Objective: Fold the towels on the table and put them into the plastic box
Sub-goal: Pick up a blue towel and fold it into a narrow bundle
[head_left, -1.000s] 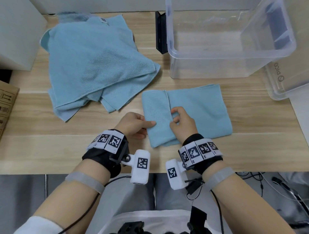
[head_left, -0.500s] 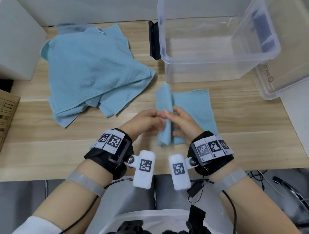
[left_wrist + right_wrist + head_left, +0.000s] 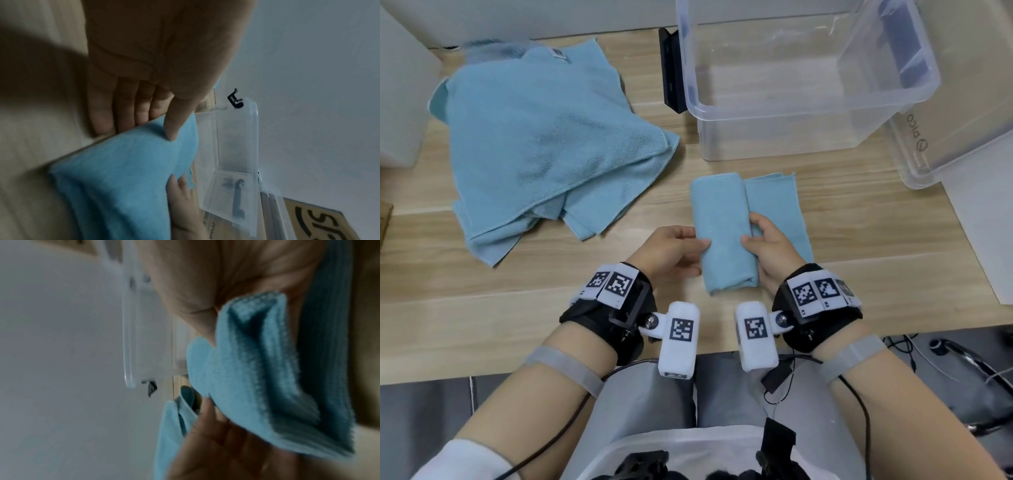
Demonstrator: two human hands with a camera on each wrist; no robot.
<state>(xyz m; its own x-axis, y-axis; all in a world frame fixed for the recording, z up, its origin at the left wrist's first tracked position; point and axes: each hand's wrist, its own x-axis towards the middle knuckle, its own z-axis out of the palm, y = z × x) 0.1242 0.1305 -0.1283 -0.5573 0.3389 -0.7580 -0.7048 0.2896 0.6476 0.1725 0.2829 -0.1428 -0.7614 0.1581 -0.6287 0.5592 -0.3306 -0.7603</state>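
Nearest the body, both forearms carry grey elastic bands and black wrist straps set with white blocks printed in black-and-white square codes; no words can be read on them. Just beyond, the left hand (image 3: 671,251) pinches the left edge of the small light-blue terry towel folded into a thick strip (image 3: 722,236), thumb on top and fingers tucked beneath, as the left wrist view shows; the right hand (image 3: 768,248) grips the strip's right edge, thumb over the fold and fingers curled under the layers. The strip's near end lifts slightly off the pale wood-grain table (image 3: 482,308), while a single unfolded flap of the same towel lies flat to the right; its stacked plush layers show at the cut end in the right wrist view. Bare tabletop lies between the towel and the near table edge, and to the right of the flap. Farther left, well apart, the large rumpled light-blue terry towel (image 3: 544,137) lies in loose overlapping folds, a small white tag at its far edge too blurred to read. Straight ahead, just past the strip, stands the clear rectangular plastic box (image 3: 784,137), with smooth walls, a rounded rim and a black latch on its left side. Right of it leans a clear plastic lid (image 3: 928,147) embossed "PICO".
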